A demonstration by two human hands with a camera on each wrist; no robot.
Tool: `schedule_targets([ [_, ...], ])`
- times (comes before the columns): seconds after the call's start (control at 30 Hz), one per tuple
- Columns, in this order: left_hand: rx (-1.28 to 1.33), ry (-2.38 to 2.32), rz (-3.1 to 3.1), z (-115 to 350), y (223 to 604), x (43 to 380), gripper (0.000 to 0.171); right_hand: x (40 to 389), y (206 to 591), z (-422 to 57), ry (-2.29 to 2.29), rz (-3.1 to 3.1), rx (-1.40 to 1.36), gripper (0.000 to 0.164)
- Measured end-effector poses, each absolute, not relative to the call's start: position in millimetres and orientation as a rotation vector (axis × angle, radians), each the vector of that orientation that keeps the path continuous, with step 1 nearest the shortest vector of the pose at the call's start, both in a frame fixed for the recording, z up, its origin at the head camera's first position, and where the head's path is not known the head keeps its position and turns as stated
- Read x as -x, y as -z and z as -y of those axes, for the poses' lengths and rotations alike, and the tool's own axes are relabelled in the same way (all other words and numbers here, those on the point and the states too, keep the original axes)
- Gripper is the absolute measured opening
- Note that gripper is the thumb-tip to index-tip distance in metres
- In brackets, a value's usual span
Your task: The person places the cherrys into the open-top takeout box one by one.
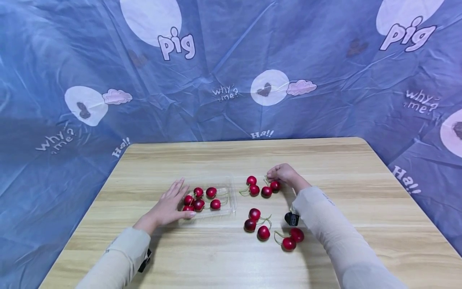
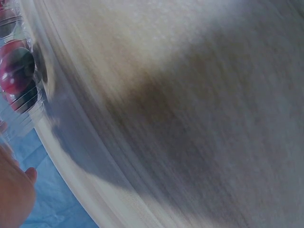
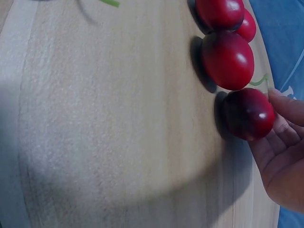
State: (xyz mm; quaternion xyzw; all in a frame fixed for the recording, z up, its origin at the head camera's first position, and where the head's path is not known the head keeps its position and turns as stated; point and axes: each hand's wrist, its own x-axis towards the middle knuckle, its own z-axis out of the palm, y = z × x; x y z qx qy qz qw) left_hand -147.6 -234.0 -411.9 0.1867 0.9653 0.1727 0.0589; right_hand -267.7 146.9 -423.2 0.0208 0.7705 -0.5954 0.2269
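Head view: at the left, the left hand [image 1: 169, 208] lies spread wide on the left end of a clear plastic tray [image 1: 233, 197], fingers straight toward its far edge and thumb along its near side, grasping nothing. The tray sits on the wood-grain worktop [image 1: 202, 257], its long axis running roughly left to right, with tray cherries [image 1: 199, 205] gathered mostly toward the left hand.

Just right of the tray comes a joined far pair [image 1: 254, 190]; nearer the person is a loose group of three [image 1: 263, 233]. Next is the stem pair [image 1: 266, 192], resting on the worktop just beside the far pair. Its stems [image 1: 267, 182] run away from the person, up to the right hand [image 1: 285, 173]. That hand is curled narrow, and its thumb and fingers appear to pinch the stems. The right hand is much the nearer one; the tray lies to its left, with the far pair between. Farthest right, a near pair [image 1: 288, 244] sits close to the right sleeve [image 1: 335, 237].

As for looks, the tray cherries are glossy and round, bright to deep red. In the right wrist view, the cherry nearest the fingers is darker, almost black on one side, with a small white highlight.
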Motion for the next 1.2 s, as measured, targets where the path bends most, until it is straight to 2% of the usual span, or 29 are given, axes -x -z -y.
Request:
schedule_targets([
  [0.53, -0.561, -0.519, -2.922, 235, 413, 148, 0.095, 266, 425, -152, 1.776, -2.018, -0.066, 0.021],
  [1.2, -0.558, -0.531, -2.922, 234, 415, 148, 0.094, 257, 413, -168, 1.94, -1.896, 0.145, 0.026],
])
